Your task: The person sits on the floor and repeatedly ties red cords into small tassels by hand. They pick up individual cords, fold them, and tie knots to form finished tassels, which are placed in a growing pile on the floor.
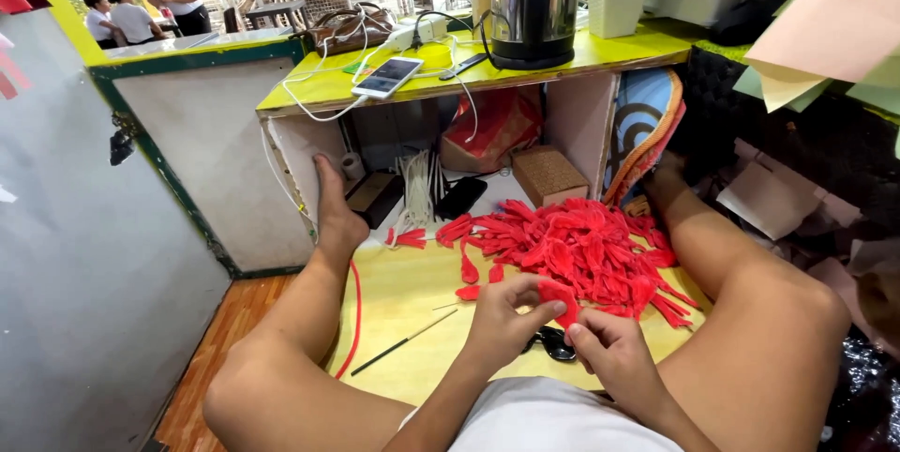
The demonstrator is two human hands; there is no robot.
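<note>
Hands meet over yellow mat [412,297]: left hand [502,321] and right hand [614,351] pinch one red petal piece [560,296] (fingers closed), shaping underway; red pile [572,246] sits at far edge.

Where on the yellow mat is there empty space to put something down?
Bare yellow mat lies between the left leg, the thin stick and the left hand. It is crowded at the red petal pile and under the shelf.

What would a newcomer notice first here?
The heap of red pieces on the yellow sheet between the person's legs. Next, both hands pinching one red piece just in front of it. Then the steel kettle on the yellow shelf above.
</note>
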